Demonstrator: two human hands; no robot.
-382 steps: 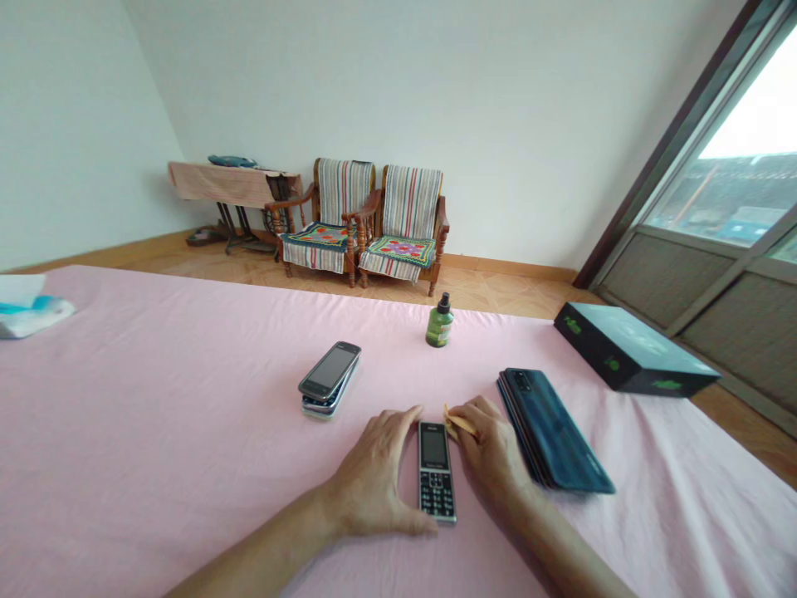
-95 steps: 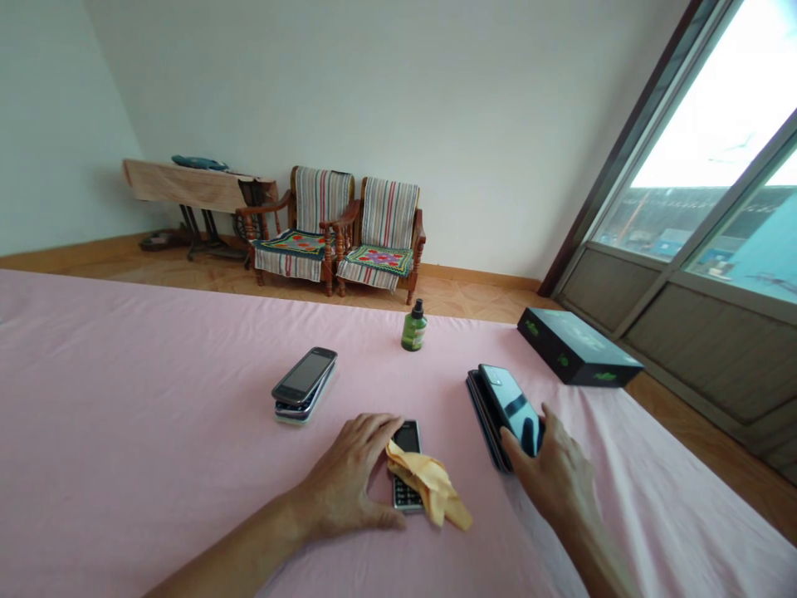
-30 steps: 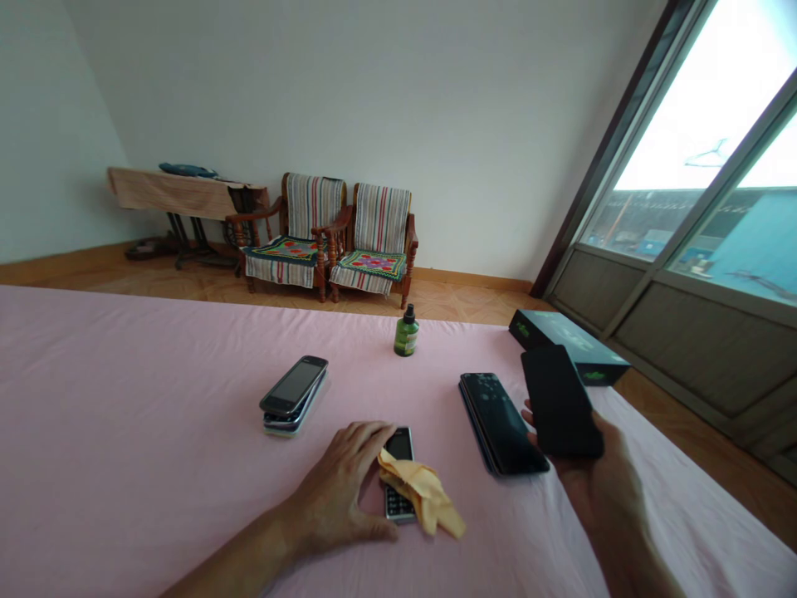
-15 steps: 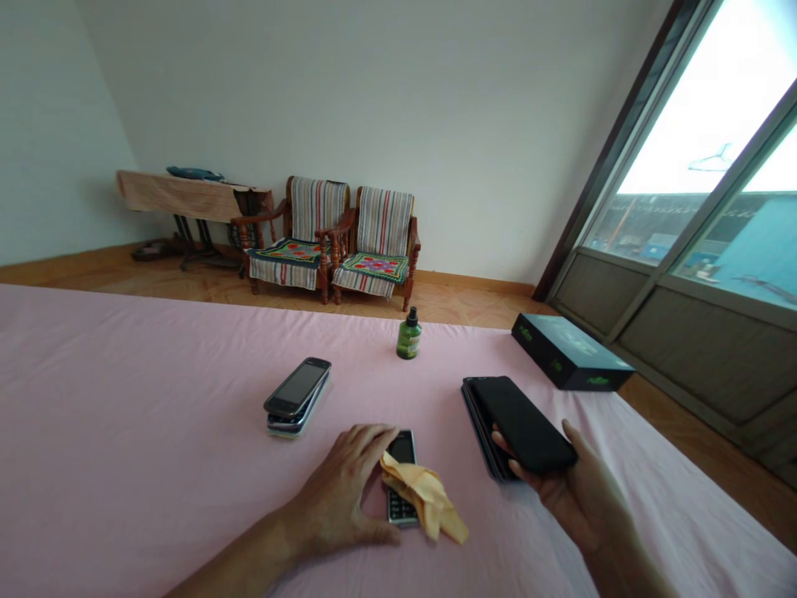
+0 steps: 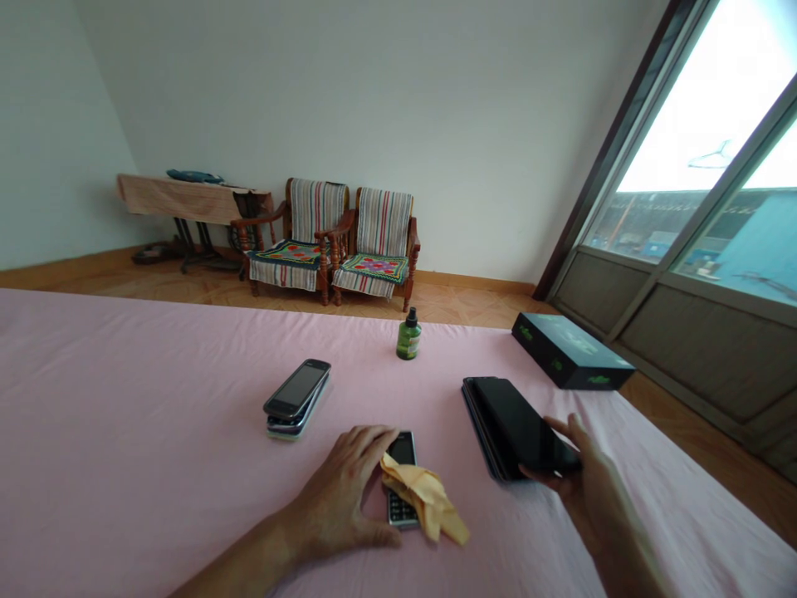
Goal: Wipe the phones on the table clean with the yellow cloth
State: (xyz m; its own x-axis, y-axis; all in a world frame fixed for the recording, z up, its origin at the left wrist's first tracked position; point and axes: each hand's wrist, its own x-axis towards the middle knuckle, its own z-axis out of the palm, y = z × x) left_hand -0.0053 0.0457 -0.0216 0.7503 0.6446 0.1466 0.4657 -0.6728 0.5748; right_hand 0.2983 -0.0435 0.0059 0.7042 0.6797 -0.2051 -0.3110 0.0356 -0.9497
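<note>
On the pink bedsheet (image 5: 137, 465), the right hand (image 5: 591, 473) gripped the near end of a black smartphone (image 5: 520, 432), which lay on a phone stack (image 5: 477, 428), its long axis slanting away leftward. The left hand (image 5: 339, 490), fingers together, rested against a keypad phone (image 5: 403, 448) partly under a yellow cloth (image 5: 423, 498).

A crumpled yellow cloth (image 5: 423, 497) hid the middle of a slim black keypad phone (image 5: 402, 449), and the right hand (image 5: 589, 473) hid one end of a black smartphone (image 5: 516, 428). That forearm and the left hand's (image 5: 339, 490) were cut off by the bottom edge. Lettering on a small green bottle (image 5: 409, 340) and a flat dark box (image 5: 569, 353) was too small to read.
</note>
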